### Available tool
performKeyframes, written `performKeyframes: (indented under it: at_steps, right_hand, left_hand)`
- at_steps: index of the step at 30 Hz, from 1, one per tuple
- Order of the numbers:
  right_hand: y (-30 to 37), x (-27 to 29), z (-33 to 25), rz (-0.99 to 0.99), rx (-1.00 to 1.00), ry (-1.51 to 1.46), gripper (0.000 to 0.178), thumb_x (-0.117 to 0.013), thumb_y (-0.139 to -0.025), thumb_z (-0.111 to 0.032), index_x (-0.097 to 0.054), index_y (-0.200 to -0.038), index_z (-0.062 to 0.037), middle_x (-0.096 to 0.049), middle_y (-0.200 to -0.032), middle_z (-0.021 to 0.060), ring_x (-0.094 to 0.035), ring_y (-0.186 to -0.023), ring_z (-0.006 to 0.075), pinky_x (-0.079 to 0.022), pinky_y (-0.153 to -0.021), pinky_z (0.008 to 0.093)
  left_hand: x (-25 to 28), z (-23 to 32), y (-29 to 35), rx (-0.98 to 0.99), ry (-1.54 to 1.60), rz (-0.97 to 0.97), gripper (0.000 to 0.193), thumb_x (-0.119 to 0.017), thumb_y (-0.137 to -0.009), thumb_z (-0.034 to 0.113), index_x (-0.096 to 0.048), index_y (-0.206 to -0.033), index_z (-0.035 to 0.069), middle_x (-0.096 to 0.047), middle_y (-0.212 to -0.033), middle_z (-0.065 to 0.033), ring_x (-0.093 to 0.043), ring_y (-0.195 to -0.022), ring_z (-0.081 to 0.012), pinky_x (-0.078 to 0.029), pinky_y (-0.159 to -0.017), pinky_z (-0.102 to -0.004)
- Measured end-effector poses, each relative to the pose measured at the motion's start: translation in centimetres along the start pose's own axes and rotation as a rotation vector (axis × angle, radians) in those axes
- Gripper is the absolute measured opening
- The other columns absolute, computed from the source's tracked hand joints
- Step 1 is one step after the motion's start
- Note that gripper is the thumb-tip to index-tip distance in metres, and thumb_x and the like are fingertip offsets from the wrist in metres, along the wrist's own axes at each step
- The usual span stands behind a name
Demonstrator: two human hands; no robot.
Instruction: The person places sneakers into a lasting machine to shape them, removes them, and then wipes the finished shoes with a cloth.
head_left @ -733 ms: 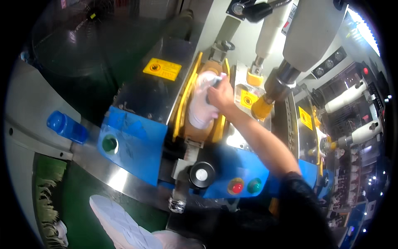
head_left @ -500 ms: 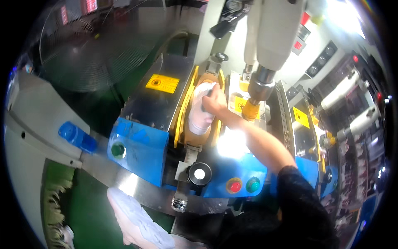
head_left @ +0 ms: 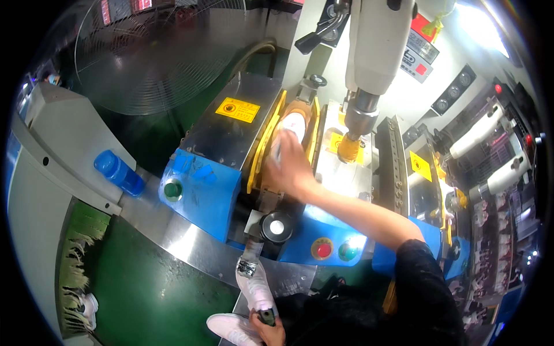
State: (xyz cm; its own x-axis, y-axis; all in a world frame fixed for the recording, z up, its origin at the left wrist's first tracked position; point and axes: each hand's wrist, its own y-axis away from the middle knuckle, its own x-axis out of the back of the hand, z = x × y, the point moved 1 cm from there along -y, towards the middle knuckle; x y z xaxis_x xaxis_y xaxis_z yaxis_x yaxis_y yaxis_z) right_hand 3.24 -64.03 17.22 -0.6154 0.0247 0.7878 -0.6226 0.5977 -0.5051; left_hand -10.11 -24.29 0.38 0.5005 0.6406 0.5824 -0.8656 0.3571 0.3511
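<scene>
A pale pink-and-white shoe [head_left: 294, 123] lies between two yellow side plates [head_left: 264, 142] of a pressing machine. My right hand [head_left: 291, 168] bends over its near part with fingers curled round it, covering most of the shoe. Some greyish edge shows by the fingertips, too blurred to name. Low in the picture, my left hand [head_left: 268, 333] grips the heel of another pale pink shoe [head_left: 254, 286], which has a dark last in its opening. A third pale shoe [head_left: 232, 327] lies beside that hand.
Above and right of my right hand hangs a press head with a yellow tip [head_left: 348, 149]. Blue panels carry a red button [head_left: 324, 249] and green buttons [head_left: 173, 189]. A black knob [head_left: 277, 227] stands in front. A blue bottle [head_left: 119, 173] rests on the left ledge; a large fan [head_left: 156, 57] stands behind.
My right hand has come back from the far part of the shoe toward its near end. My left hand has come into view with a shoe. The view has shifted slightly.
</scene>
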Motion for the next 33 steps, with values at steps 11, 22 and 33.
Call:
performKeyframes:
  at_steps: [11,22,33]
  right_hand:
    - [1.5,3.8,-10.9,-0.327,0.567,-0.717,0.058,-0.07,-0.072,-0.026,-0.049,-0.119,0.0026,-0.05,-0.092,0.0171,-0.053,-0.083,0.0348,-0.048,-0.07,0.0403]
    - [5.2,0.0,-7.1,-0.533,0.414,-0.475,0.048,-0.066,-0.078,-0.025,-0.053,-0.118,-0.0007,-0.055,-0.104,0.0161,-0.058,-0.096,0.0329,-0.051,-0.079,0.0392]
    - [20.1,18.0,0.7,-0.331,0.086,0.08,0.077,-0.073,-0.076,-0.027,-0.037,-0.135,0.0074,-0.03,-0.144,0.0295,-0.031,-0.132,0.0472,-0.022,-0.107,0.0597]
  left_hand:
    - [4.6,15.7,-15.0,-0.534,0.076,-0.119,0.059,-0.074,-0.074,0.014,-0.048,-0.123,-0.004,-0.057,-0.111,-0.0272,-0.057,-0.102,-0.041,-0.046,-0.085,-0.0431]
    - [3.9,16.5,-14.6,-0.55,-0.057,-0.013,0.046,-0.072,-0.07,0.013,-0.058,-0.112,-0.001,-0.064,-0.09,-0.0258,-0.062,-0.084,-0.0434,-0.05,-0.072,-0.0473]
    - [4.1,7.0,-2.9,-0.127,-0.118,-0.18,0.11,-0.084,-0.063,0.025,-0.015,-0.142,-0.008,-0.03,-0.142,-0.0303,-0.032,-0.132,-0.0431,-0.026,-0.111,-0.0424]
